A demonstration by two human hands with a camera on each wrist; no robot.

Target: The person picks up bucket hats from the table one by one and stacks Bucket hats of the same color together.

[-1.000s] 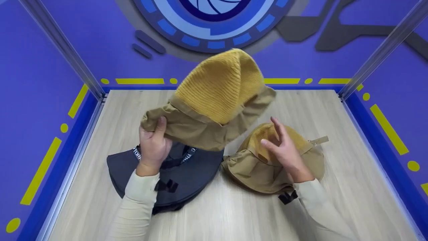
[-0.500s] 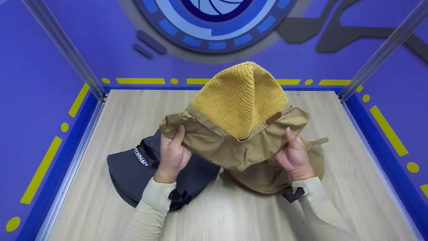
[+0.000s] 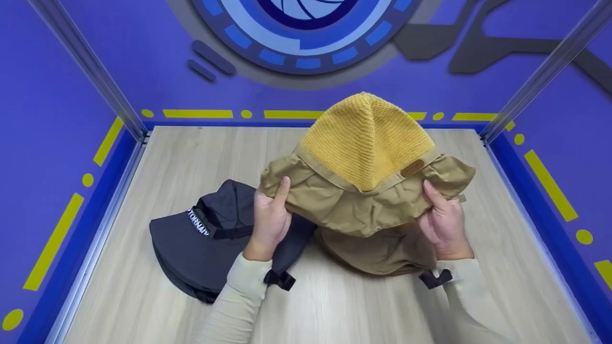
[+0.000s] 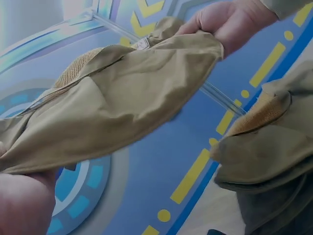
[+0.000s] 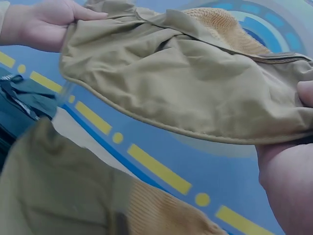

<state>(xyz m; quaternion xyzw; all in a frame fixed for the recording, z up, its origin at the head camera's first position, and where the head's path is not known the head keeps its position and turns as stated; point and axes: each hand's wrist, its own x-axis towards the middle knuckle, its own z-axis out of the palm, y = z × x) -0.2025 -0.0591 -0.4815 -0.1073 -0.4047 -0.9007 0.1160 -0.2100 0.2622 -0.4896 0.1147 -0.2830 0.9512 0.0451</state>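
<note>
A bucket hat [image 3: 368, 143] with a yellow knitted crown and a khaki fabric brim is held up above the table, a small brown patch on its band. My left hand [image 3: 271, 222] pinches the brim at its left side, thumb on top. At the right side of the brim, my right hand [image 3: 444, 222] grips the cloth the same way. Both wrist views show the brim [image 4: 117, 103] stretched between the two hands. Below it lies a second khaki and yellow hat [image 3: 377, 251], mostly hidden in the head view; its knitted crown [image 5: 161, 210] shows in the right wrist view.
Dark hats [image 3: 205, 248], apparently stacked, lie on the left of the wooden table [image 3: 191, 153], with white lettering on a band. Blue panels [image 3: 119, 57] with yellow marks stand around the back and sides.
My right hand has come off the lower khaki hat and taken the raised hat's brim. Both hands have then shifted right with the hat, uncovering more of the dark hats.
</note>
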